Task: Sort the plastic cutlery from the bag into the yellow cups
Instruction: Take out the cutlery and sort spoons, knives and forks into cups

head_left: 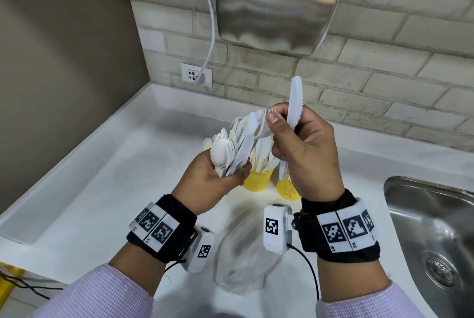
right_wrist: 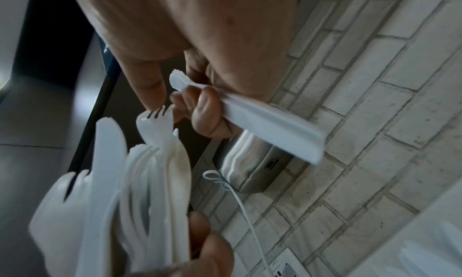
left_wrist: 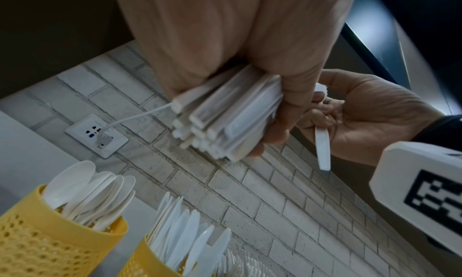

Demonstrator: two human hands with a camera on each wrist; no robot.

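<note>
My left hand (head_left: 228,176) grips a bundle of white plastic cutlery (head_left: 236,148) by the handles, with spoons, knives and forks fanning upward. The bundle's handle ends (left_wrist: 225,121) stick out below the fist. My right hand (head_left: 274,117) holds a white knife (head_left: 293,102) upright in its curled fingers. Its thumb and forefinger pinch the tines of a fork (right_wrist: 155,121) at the top of the bundle. Beneath the hands stand yellow perforated cups: one with spoons (left_wrist: 50,241), one with knives (left_wrist: 150,261). The clear plastic bag (head_left: 243,251) lies flat on the counter near me.
A steel sink (head_left: 431,228) is set into the white counter (head_left: 115,176) at the right. A steel hand dryer (head_left: 277,2) hangs on the brick wall, its white cable running to a socket (head_left: 196,75). Fork tines (left_wrist: 245,265) show beside the knife cup.
</note>
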